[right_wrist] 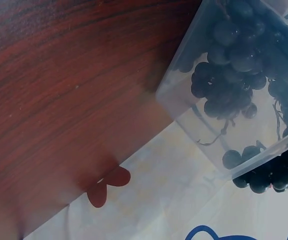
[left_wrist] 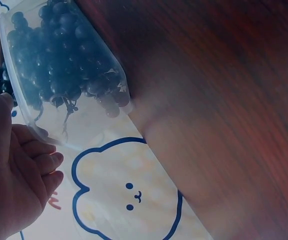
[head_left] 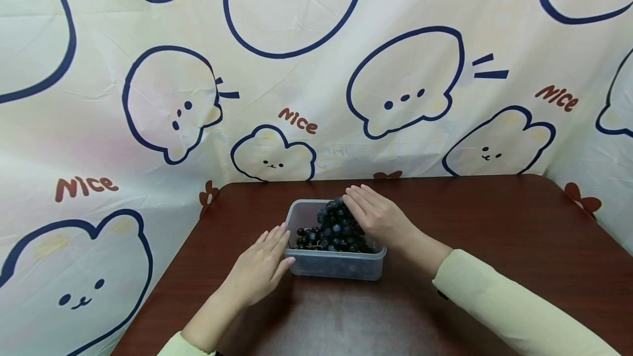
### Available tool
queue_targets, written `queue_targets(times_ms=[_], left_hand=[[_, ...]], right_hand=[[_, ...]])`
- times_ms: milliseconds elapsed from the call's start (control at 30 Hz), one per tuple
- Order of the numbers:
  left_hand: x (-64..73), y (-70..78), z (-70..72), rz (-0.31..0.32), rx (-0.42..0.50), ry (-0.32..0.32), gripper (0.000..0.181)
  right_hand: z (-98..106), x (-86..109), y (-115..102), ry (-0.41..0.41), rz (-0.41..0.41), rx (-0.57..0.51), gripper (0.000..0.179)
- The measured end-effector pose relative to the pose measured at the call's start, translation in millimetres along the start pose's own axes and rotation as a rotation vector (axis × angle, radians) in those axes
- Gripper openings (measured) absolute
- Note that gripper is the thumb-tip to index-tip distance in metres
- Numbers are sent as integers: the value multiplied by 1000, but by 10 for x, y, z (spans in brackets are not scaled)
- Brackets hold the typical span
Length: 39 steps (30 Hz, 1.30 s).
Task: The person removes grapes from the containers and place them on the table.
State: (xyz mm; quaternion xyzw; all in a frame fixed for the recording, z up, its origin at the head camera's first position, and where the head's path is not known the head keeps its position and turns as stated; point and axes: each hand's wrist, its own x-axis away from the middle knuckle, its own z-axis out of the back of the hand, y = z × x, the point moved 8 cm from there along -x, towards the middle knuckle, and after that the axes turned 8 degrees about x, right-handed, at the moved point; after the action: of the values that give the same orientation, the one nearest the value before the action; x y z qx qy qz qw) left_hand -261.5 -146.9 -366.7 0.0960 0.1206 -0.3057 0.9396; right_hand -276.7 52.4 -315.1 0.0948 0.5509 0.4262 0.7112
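Note:
A bunch of dark grapes (head_left: pixel 338 229) is heaped in a clear plastic container (head_left: pixel 336 266), rising above its rim on the right. My left hand (head_left: pixel 259 265) lies along the container's left end, fingers extended, thumb at the front rim. Over the right end, my right hand (head_left: pixel 379 218) rests its nearly straight fingers on the heaped grapes; its thumb is hidden. In the left wrist view, grapes (left_wrist: pixel 54 55) and stems show through the wall, and the left fingers lie beside the rim. The right wrist view shows more grapes (right_wrist: pixel 221 85) pressed near the container's clear side.
The container stands on a dark red-brown wooden table (head_left: pixel 494 224). Behind and beside the table hangs a pale cloth (head_left: pixel 316 87) printed with blue-outlined cartoon animals and the word "Nice". Light green sleeves (head_left: pixel 504 301) cover both forearms.

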Motion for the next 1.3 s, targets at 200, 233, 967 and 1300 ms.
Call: queue_targets(times_ms=[200,233,967,1300], left_hand=[[3,3,-5,2,3,-1,58],[4,3,-6,4,5,-3,58],[1,8,6,7,9,-7,59],[-6,7,1,0,11,1,59]], right_hand=[[21,4,10,-16,8,10,41],[26,2,16,-17,5,13,41],[146,52,300,5,-118,3,33],[222,53,444,27,-170,23,33]])
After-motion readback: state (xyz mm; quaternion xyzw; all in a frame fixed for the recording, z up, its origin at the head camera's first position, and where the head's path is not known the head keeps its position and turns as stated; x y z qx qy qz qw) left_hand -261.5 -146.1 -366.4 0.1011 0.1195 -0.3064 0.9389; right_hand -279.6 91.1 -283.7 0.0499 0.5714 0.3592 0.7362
